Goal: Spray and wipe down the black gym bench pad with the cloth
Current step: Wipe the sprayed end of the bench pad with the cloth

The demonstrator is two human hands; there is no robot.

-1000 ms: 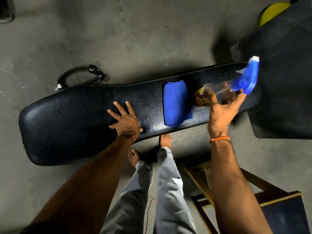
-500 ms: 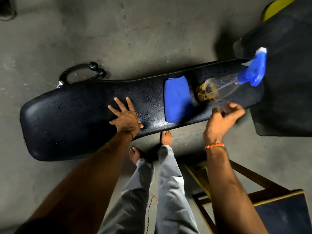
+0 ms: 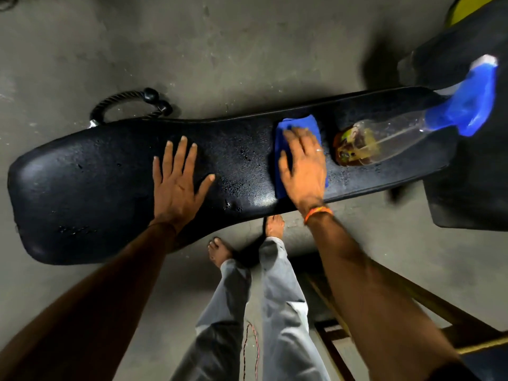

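The long black bench pad (image 3: 82,188) lies across the view, speckled with spray droplets near its middle. My left hand (image 3: 178,182) rests flat on it with fingers spread. A folded blue cloth (image 3: 310,126) lies on the pad's right half, and my right hand (image 3: 302,163) lies flat on top of it, fingers straight. To the right of the cloth, a clear spray bottle (image 3: 384,138) with a blue trigger head lies on its side on the pad, untouched by either hand.
A black rope handle (image 3: 129,104) lies on the concrete floor behind the pad. Another black pad (image 3: 472,174) stands at the right, with something yellow behind it. A wooden frame (image 3: 412,312) is at lower right. My bare feet stand beside the bench.
My right hand let go of the spray bottle, leaving it lying on the pad, and moved left onto the blue cloth. My left hand stayed flat on the pad.
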